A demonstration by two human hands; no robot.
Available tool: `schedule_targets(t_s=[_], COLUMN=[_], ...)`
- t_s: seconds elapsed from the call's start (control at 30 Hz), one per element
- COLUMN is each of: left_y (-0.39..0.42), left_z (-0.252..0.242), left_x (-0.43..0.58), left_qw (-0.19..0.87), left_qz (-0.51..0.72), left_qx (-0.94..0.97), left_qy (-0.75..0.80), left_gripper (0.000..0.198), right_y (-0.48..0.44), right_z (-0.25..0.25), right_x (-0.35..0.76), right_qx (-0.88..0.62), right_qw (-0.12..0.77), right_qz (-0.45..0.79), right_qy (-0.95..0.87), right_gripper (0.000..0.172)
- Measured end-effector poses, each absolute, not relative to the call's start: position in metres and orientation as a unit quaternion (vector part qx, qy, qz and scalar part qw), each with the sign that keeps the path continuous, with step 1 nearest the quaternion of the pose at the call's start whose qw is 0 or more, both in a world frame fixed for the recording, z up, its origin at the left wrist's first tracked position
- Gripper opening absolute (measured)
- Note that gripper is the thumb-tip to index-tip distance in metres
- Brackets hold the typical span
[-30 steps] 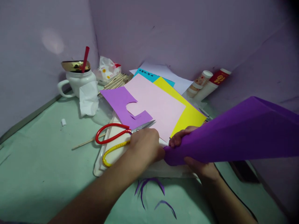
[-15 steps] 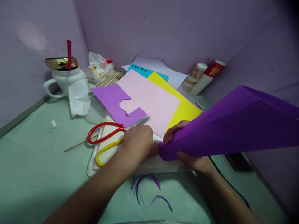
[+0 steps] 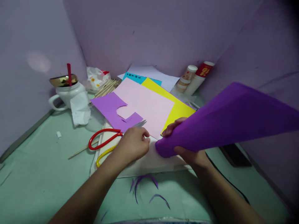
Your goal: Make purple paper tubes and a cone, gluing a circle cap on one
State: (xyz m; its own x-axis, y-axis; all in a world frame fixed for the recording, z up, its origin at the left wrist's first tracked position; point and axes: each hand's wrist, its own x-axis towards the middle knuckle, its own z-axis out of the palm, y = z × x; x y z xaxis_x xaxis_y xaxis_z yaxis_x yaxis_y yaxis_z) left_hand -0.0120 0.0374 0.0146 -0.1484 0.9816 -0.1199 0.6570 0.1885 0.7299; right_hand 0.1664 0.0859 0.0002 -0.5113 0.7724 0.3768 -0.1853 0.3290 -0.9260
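The head camera looks forward and down, close over the table (image 3: 39, 193); top-right corner unclear.

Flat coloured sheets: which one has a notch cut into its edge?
The purple sheet, leftmost of them in the picture, with a curved notch. The pink sheet, yellow sheet and blue sheet show no notch in their visible parts.

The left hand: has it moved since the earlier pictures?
Yes. Against the pink paper, the left hand has shifted leftward, now apart from the purple cone.
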Motion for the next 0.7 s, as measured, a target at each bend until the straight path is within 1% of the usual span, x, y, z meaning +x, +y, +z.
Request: schedule_targets(t_s=[0.1, 0.17, 0.23, 0.3, 0.33, 0.43, 0.5, 0.6, 0.7], left_y=[0.034, 0.031, 0.029, 0.029, 0.029, 0.029, 0.026, 0.019, 0.012], left_z=[0.025, 0.030, 0.031, 0.028, 0.024, 0.015, 0.012, 0.015, 0.022], left_x=[-0.013, -0.012, -0.010, -0.008, -0.007, -0.004, 0.001, 0.010, 0.019], left_qw=[0.343, 0.366, 0.380, 0.393, 0.400, 0.410, 0.405, 0.385, 0.357], left_qz=[0.363, 0.409, 0.447, 0.479, 0.494, 0.536, 0.560, 0.586, 0.611], left_qx=[0.533, 0.514, 0.499, 0.485, 0.479, 0.469, 0.465, 0.460, 0.445], left_qy=[0.683, 0.660, 0.638, 0.617, 0.605, 0.569, 0.553, 0.545, 0.548], left_gripper=[0.043, 0.048, 0.040, 0.029, 0.029, 0.044, 0.045, 0.033, 0.023], right_y=[0.086, 0.087, 0.090, 0.094, 0.096, 0.102, 0.104, 0.107, 0.107], right_z=[0.014, 0.020, 0.023, 0.023, 0.024, 0.027, 0.030, 0.034, 0.036], right_x=[0.168, 0.169, 0.170, 0.168, 0.167, 0.161, 0.159, 0.159, 0.159], right_qx=[-0.202, -0.215, -0.225, -0.241, -0.249, -0.242, -0.219, -0.193, -0.177], right_qw=[0.531, 0.559, 0.575, 0.585, 0.589, 0.573, 0.547, 0.521, 0.529], right_qz=[0.558, 0.565, 0.588, 0.640, 0.674, 0.766, 0.805, 0.832, 0.830], right_qy=[-0.605, -0.567, -0.523, -0.435, -0.370, -0.162, -0.071, -0.015, -0.008], right_gripper=[0.051, 0.047, 0.045, 0.045, 0.044, 0.037, 0.034, 0.034, 0.033])
